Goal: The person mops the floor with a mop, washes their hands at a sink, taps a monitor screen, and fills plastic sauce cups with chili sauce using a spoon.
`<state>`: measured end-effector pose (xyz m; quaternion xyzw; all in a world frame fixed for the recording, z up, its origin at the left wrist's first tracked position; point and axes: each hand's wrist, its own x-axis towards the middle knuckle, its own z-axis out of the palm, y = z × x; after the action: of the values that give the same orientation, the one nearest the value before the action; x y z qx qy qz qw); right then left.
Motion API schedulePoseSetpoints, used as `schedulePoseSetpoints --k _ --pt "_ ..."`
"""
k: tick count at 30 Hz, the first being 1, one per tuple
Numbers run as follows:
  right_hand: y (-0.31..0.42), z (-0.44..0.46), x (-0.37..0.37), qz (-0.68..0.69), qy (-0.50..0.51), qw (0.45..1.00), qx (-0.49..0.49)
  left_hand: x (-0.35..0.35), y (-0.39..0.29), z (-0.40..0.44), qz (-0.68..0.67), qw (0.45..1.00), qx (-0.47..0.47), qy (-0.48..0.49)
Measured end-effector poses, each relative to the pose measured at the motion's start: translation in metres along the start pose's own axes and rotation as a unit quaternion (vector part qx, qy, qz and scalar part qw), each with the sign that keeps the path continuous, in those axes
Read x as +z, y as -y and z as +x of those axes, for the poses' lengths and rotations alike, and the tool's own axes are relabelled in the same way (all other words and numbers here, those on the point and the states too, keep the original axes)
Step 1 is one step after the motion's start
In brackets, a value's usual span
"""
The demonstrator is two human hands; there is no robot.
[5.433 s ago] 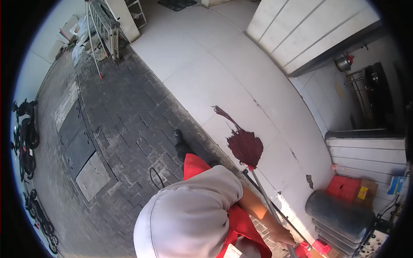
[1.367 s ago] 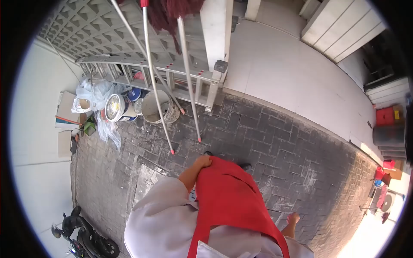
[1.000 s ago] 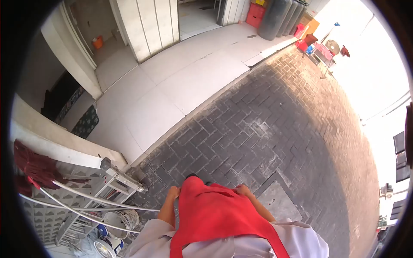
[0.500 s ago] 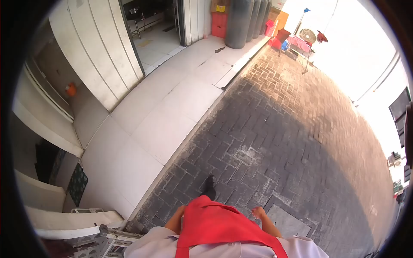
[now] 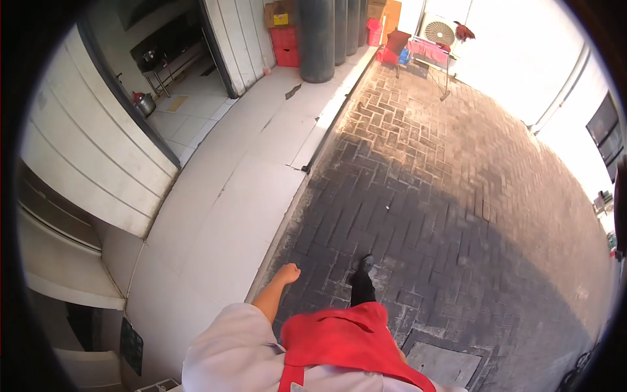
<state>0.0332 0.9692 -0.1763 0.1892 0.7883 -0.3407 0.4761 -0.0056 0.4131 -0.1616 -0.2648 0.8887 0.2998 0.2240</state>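
Note:
My left hand (image 5: 289, 272) swings forward past the left side of the red apron (image 5: 339, 333), above the edge where the pale tiled walkway meets the dark pavers. Its fingers are curled into a loose fist, with nothing seen in them. My right hand is hidden by the apron and my body. One leg in black trousers (image 5: 362, 291) is stepping forward, its dark shoe (image 5: 367, 262) on the pavers.
The raised tiled walkway (image 5: 222, 215) runs along the left, beside an open doorway (image 5: 176, 85). Tall dark cylinders (image 5: 317, 42) and red crates (image 5: 285, 49) stand ahead. Farther off are a rack with pink cloth (image 5: 428, 51) and a fan unit (image 5: 439, 30). A square cover (image 5: 441, 362) lies at lower right.
I have walked forward along the pavers, and the doorway and cylinders are nearer. My left hand has swung forward; my right hand has gone back out of view. The other leg now leads.

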Motion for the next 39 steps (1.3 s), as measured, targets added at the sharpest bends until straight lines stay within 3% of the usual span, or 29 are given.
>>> schedulePoseSetpoints --k 5,6,8,10,11,12,13,16,19,22,24,25,26,27,28,29,30,32,35,39 --pt "0.111 0.134 -0.168 -0.083 0.063 0.992 0.072 -0.046 -0.179 0.129 -0.1 0.995 0.006 -0.004" --pt "0.138 0.16 -0.205 -0.113 0.078 0.988 0.076 -0.03 -0.193 0.162 -0.052 0.998 0.032 -0.021" --pt "0.197 0.223 -0.288 -0.242 0.119 0.96 0.074 -0.029 -0.254 0.203 -0.052 0.993 -0.028 0.099" --pt "0.271 0.286 -0.361 -0.318 0.127 0.935 0.088 -0.022 -0.297 0.251 -0.047 0.988 -0.03 0.142" --pt "0.347 0.271 -0.406 -0.025 0.024 0.999 0.018 -0.024 -0.318 0.278 -0.049 0.987 -0.036 0.148" --pt "0.411 0.287 -0.442 0.131 -0.055 0.987 -0.071 -0.025 -0.339 0.309 -0.053 0.985 -0.041 0.157" --pt "0.468 0.315 -0.485 0.183 -0.059 0.971 -0.141 -0.03 -0.359 0.34 -0.056 0.984 -0.051 0.161" --pt "0.626 0.375 -0.592 0.087 -0.189 0.933 -0.294 -0.049 -0.417 0.444 -0.057 0.976 -0.095 0.186" --pt "0.725 0.468 -0.669 0.056 -0.186 0.928 -0.318 -0.085 -0.481 0.559 -0.047 0.962 -0.143 0.228" --pt "0.784 0.527 -0.726 0.025 -0.14 0.967 -0.21 -0.145 -0.566 0.693 -0.04 0.948 -0.178 0.261" --pt "0.786 0.575 -0.757 -0.027 -0.138 0.985 -0.101 -0.199 -0.647 0.795 -0.026 0.95 -0.171 0.259" --pt "0.782 0.589 -0.777 -0.114 -0.128 0.981 -0.089 -0.23 -0.694 0.845 -0.015 0.956 -0.154 0.249" --pt "0.791 0.591 -0.799 -0.067 -0.055 0.996 0.001 -0.25 -0.731 0.907 0.029 0.966 -0.112 0.23" --pt "0.794 0.59 -0.817 -0.031 -0.038 0.998 0.025 -0.269 -0.767 0.969 0.075 0.973 -0.071 0.207" --pt "0.804 0.597 -0.837 0.006 -0.022 0.999 0.043 -0.284 -0.804 1.029 0.08 0.989 0.018 0.121" --pt "0.824 0.6 -0.857 0.038 -0.026 0.996 0.072 -0.318 -0.862 1.073 0.048 0.992 0.028 0.112" --pt "0.841 0.607 -0.877 0.069 -0.032 0.992 0.101 -0.33 -0.903 1.132 0.002 0.996 0.087 0.035" --pt "0.877 0.643 -0.922 0.108 -0.033 0.985 0.134 -0.376 -1.001 1.221 -0.102 0.981 0.166 -0.007" --pt "0.945 0.725 -0.999 0.121 -0.006 0.982 0.146 -0.408 -1.118 1.348 -0.161 0.969 0.186 -0.04" --pt "1.06 0.857 -1.127 0.061 0.057 0.988 0.129 -0.414 -1.198 1.461 -0.095 0.985 0.142 -0.01"
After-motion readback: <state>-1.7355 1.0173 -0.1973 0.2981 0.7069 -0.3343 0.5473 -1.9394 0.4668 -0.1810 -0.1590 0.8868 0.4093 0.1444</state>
